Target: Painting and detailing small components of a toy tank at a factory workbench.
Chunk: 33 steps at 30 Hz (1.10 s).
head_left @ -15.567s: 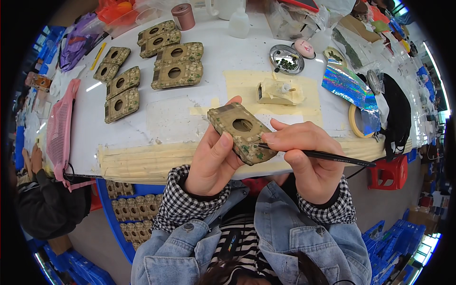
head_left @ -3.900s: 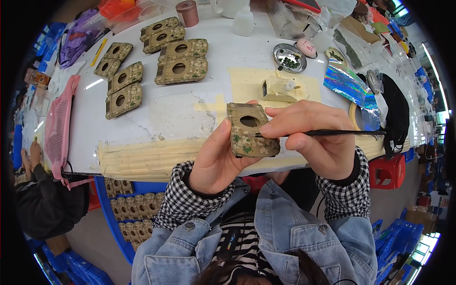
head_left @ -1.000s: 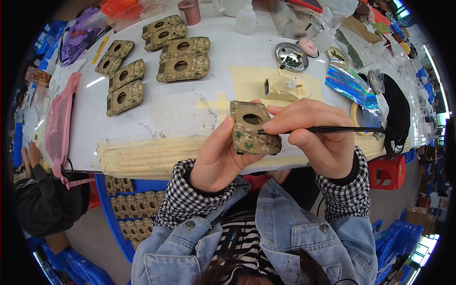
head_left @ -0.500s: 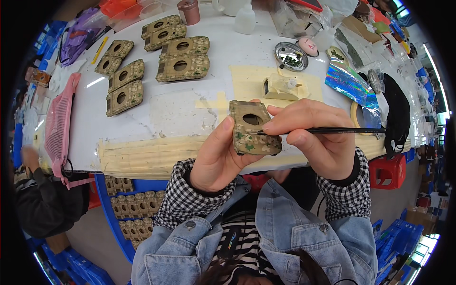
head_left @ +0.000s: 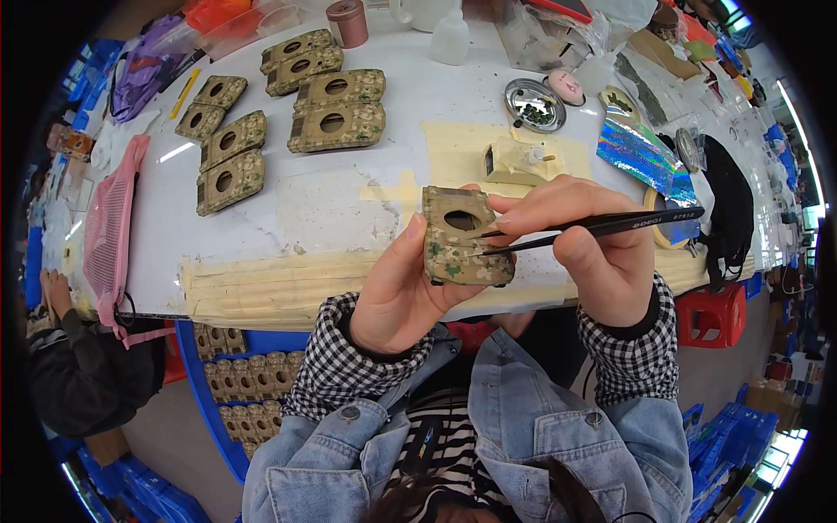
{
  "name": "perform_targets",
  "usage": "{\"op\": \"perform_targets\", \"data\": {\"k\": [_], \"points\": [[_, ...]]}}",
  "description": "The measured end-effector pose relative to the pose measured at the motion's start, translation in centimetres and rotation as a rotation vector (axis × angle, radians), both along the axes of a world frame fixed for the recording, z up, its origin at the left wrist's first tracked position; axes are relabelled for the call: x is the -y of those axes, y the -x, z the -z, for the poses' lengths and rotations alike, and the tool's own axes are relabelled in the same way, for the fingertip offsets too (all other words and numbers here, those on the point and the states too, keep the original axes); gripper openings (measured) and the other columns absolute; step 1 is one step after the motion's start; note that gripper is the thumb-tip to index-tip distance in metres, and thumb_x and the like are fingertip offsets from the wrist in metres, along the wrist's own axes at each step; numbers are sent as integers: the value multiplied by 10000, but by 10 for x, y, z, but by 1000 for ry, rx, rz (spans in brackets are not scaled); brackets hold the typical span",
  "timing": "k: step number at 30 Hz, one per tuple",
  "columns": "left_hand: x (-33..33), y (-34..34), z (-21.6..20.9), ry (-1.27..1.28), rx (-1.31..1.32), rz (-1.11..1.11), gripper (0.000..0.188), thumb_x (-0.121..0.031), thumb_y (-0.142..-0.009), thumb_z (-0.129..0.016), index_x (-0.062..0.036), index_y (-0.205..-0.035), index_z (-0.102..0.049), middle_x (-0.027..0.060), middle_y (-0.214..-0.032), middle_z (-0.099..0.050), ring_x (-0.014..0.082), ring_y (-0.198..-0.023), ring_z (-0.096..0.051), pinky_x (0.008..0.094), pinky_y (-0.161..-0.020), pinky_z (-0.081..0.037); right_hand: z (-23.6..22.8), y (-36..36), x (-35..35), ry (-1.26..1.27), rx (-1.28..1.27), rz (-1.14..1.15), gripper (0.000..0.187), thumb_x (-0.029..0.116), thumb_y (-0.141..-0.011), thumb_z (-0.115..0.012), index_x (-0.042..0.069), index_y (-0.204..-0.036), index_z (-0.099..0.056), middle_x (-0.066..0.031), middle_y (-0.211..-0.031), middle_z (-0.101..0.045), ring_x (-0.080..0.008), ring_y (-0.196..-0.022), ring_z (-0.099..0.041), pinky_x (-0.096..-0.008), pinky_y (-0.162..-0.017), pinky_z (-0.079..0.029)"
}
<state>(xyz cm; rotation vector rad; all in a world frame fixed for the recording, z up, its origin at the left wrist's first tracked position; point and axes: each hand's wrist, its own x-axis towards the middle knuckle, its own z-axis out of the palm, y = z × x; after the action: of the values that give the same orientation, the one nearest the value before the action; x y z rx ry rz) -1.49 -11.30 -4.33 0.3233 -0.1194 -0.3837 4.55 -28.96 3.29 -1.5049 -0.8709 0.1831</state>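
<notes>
Well apart from other shells [head_left: 304,133], near taped edge [head_left: 261,286]: left hand [head_left: 391,292] round camouflage shell [head_left: 449,261], right hand [head_left: 615,275] round tweezers [head_left: 623,224].

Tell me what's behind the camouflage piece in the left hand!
One fingertip of the left hand pokes past the far edge of the camouflage piece. Its back and anything behind are covered.

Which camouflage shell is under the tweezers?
The shell in the left hand, with the black tweezers in the right hand over it. It alone is held up; other shells lie on the white table or in the blue tray.
</notes>
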Motion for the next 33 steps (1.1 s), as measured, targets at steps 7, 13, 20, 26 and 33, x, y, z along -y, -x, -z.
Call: {"op": "perform_targets", "data": {"k": [7, 13, 20, 26, 33], "points": [[-4, -1, 6, 25, 2, 22, 588, -450, -979, -218, -16, -1369, -287, 163, -1337, -423, 284, -1201, -467, 416, -1035, -388, 0, 1, 2, 24, 130, 98, 201, 143, -880, -579, -13, -977, -661, -130, -908, -662, -204, -827, -612, -339, -836, -463], [-1, -1, -2, -22, -86, -19, 609, -456, -976, -233, -8, -1389, -242, 237, -1316, -414, 353, -1149, -504, 363, -943, -482, 2, 3, 4, 10, 178, 118, 212, 138, -890, -566, -25, -997, -649, -142, -928, -657, -205, -827, -616, -330, -842, -458], [-1, -1, -1, 122, -92, 14, 621, -444, -976, -244, -4, -1410, -174, 313, -1333, -341, 363, -1167, -487, 338, -919, -512, 11, 5, 19, -40, 155, 362, 188, 95, -918, -524, -35, -1050, -553, -116, -925, -604, -162, -841, -579, -292, -776, -448], [-1, -3, 4, 198, -60, 38, 622, -426, -979, -260, -9, -1420, -125, 320, -1356, -299, 368, -1197, -457, 344, -943, -498, 16, -15, 30, 416, 565, 695, 106, 43, -832, -618, 22, -936, -624, -97, -822, -609, -187, -733, -555, -290, -684, -429], [-2, -5, 5, 169, -77, 25, 620, -418, -979, -273, -11, -1421, -121, 318, -1356, -298, 370, -1212, -439, 346, -962, -485, 27, -29, 23, 549, 691, 738, 179, 75, -709, -723, 40, -871, -655, -73, -719, -605, -228, -705, -547, -320, -630, -438]]}}
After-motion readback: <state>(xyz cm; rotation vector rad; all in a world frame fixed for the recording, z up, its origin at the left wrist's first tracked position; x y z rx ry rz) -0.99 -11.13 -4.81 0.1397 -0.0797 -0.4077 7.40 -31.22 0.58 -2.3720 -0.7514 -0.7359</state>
